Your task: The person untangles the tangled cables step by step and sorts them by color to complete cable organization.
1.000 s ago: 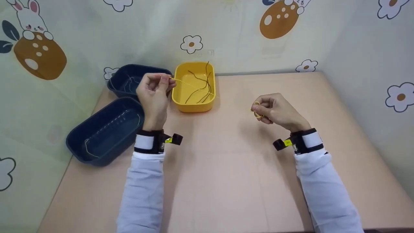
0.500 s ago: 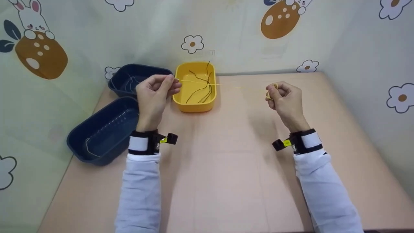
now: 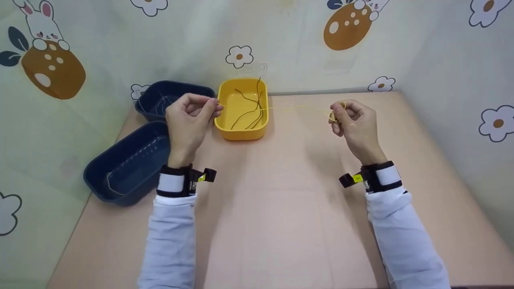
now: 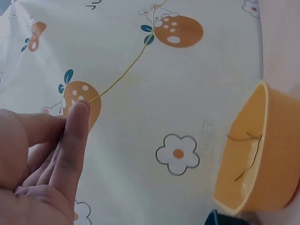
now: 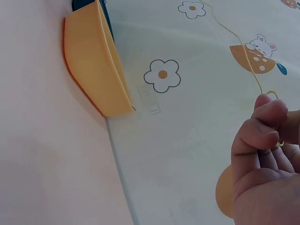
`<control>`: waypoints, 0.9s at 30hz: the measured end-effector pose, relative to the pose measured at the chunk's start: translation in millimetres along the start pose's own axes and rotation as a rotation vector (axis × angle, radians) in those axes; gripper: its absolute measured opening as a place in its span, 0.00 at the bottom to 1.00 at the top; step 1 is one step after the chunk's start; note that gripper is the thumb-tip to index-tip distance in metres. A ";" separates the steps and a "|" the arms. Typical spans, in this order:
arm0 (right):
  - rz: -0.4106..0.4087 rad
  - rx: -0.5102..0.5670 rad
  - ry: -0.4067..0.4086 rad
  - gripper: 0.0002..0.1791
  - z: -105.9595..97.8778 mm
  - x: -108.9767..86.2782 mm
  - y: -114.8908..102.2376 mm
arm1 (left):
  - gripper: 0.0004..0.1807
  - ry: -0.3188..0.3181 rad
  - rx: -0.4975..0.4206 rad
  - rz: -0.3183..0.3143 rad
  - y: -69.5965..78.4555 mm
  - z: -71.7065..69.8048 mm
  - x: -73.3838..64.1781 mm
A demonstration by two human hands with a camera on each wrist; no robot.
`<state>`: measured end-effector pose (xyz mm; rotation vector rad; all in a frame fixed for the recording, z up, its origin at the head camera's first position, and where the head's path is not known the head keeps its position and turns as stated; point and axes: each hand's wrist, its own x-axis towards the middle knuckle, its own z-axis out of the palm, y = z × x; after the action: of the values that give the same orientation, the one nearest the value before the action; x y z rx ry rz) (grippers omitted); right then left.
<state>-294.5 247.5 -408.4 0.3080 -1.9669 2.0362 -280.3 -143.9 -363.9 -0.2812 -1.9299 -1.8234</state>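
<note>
A thin yellow string [image 4: 124, 75] stretches between the two hands, sagging slightly. My left hand [image 3: 188, 127] pinches one end of it between thumb and fingertips, just left of the yellow bin [image 3: 243, 135]. To the right, my right hand [image 3: 356, 126] holds the rest of the string, gathered in small loops between thumb and fingers. The string passes above the yellow bin, in which several dark strings [image 3: 241, 116] lie loosely. One dark string leans up past the bin's back rim. In the right wrist view, fingers hide part of the loops.
Two dark blue bins stand on the left: a front one [image 3: 134, 160] with a pale string [image 3: 108, 184] inside, and a back one [image 3: 145, 107] with thin strands, partly behind my left hand. A pinkish table [image 3: 281, 224] meets patterned walls [image 3: 297, 52] behind and at both sides.
My right hand has moved up and to the right, drawing the yellow string out across the gap. The left hand has shifted only slightly, ending a little to the left.
</note>
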 end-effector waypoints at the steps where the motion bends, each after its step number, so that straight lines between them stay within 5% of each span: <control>1: -0.007 0.002 -0.005 0.12 0.2 -0.2 -1.0 | 0.04 0.004 0.075 0.017 1.3 -2.7 -0.6; 6: -0.041 0.016 -0.014 0.14 3.8 -0.3 -6.9 | 0.03 -0.101 0.487 0.079 9.0 -14.2 -2.7; 9: -0.063 0.019 -0.025 0.13 7.7 -1.5 -10.4 | 0.05 -0.219 0.616 0.074 7.8 -15.8 -2.0; 21: -0.131 0.071 -0.003 0.08 13.7 -6.2 -16.2 | 0.13 -0.623 0.649 -0.268 -5.2 -17.9 -7.8; 27: -0.165 0.083 -0.044 0.09 13.3 -6.2 -18.3 | 0.10 -0.655 0.691 -0.296 -7.7 -14.0 -11.7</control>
<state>-282.9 234.3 -392.8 0.5199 -1.8187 2.0245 -271.0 -156.4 -376.0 -0.4009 -3.0555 -1.1611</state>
